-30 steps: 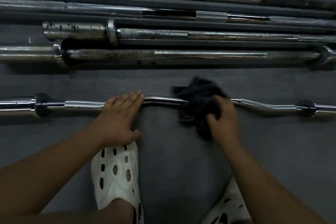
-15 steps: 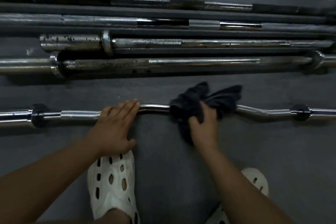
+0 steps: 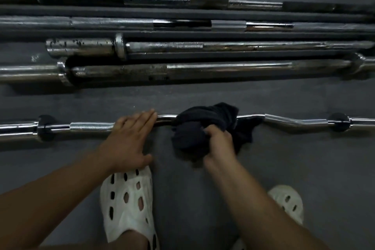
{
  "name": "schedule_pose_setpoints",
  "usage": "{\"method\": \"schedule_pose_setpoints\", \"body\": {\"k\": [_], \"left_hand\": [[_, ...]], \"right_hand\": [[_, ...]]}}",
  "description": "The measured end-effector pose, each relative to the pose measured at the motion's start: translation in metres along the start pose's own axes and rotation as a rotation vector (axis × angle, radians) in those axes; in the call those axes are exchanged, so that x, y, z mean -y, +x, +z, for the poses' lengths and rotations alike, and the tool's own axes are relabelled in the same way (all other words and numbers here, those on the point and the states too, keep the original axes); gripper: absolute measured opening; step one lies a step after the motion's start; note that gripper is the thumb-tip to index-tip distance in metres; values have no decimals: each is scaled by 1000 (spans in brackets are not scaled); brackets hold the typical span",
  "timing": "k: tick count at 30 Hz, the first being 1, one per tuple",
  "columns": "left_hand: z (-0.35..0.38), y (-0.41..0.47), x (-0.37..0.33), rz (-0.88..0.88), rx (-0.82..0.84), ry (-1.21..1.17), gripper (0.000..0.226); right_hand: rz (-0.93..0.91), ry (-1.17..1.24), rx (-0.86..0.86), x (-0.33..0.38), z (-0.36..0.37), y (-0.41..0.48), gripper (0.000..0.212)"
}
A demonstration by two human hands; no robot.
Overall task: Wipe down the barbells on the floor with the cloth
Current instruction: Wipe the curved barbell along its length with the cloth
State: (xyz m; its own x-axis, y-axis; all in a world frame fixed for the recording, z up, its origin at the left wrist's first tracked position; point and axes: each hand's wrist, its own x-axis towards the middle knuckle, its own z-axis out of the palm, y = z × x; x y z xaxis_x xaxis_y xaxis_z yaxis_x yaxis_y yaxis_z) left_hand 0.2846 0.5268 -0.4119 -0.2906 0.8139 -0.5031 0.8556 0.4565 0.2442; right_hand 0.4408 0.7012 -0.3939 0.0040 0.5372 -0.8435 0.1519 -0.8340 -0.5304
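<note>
Shoes [image 3: 127, 205] near curl bar [image 3: 294, 122]; straight barbells [image 3: 223, 67] beyond.

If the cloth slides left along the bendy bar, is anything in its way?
Yes. The left hand lies flat on the curl bar just left of the cloth, which the right hand grips. A short bare stretch of bar separates them.

Dimly lit scene: glare is caught on the chrome curl bar [image 3: 91, 126], a bright reflection is seen on the floor [image 3: 284, 97], and the edges are bowed and blurred.
</note>
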Motion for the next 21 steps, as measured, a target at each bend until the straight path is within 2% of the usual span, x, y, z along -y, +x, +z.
{"method": "schedule_pose_setpoints", "body": {"k": [1,3,4,6,7,9,11,14,15,16,17,18,19,20,21], "left_hand": [[2,0,0,1,-13,4,115],[3,1,-1,-8,-23,10,115],[2,0,-2,-12,-8,22,116],[1,1,-2,-20,-3,37,116],[-1,1,-2,-12,4,37,114],[-3,1,-3,45,-4,21,96],[-4,1,0,39,-14,11,88],[1,1,1,10,-14,-25,111],[3,1,1,0,-28,-24,114],[2,1,0,4,-31,-15,115],[1,0,-2,11,-23,-7,116],[1,0,-1,14,-19,-3,116],[1,0,0,14,-11,-6,115],[-1,-1,0,15,8,-6,112],[-4,-2,0,18,16,-1,105]], "right_hand": [[43,-1,17,15,-13,10,14],[20,147,-53,37,-27,32,9],[-9,257,-118,38,-25,40,13],[30,266,-152,17,7,29,34],[117,223,-63,1,28,9,38],[254,167,201,-29,59,-34,26],[338,139,300,-22,66,-38,17],[227,384,327,21,48,-10,28],[141,447,256,30,44,-5,24],[-23,412,116,28,40,-2,14],[-235,202,-40,23,39,-5,12],[-493,-139,-152,16,42,-8,30],[-721,-570,-104,6,44,-10,44],[-895,-1014,45,0,47,-13,53],[-1011,-1346,201,0,48,-14,58]]}}
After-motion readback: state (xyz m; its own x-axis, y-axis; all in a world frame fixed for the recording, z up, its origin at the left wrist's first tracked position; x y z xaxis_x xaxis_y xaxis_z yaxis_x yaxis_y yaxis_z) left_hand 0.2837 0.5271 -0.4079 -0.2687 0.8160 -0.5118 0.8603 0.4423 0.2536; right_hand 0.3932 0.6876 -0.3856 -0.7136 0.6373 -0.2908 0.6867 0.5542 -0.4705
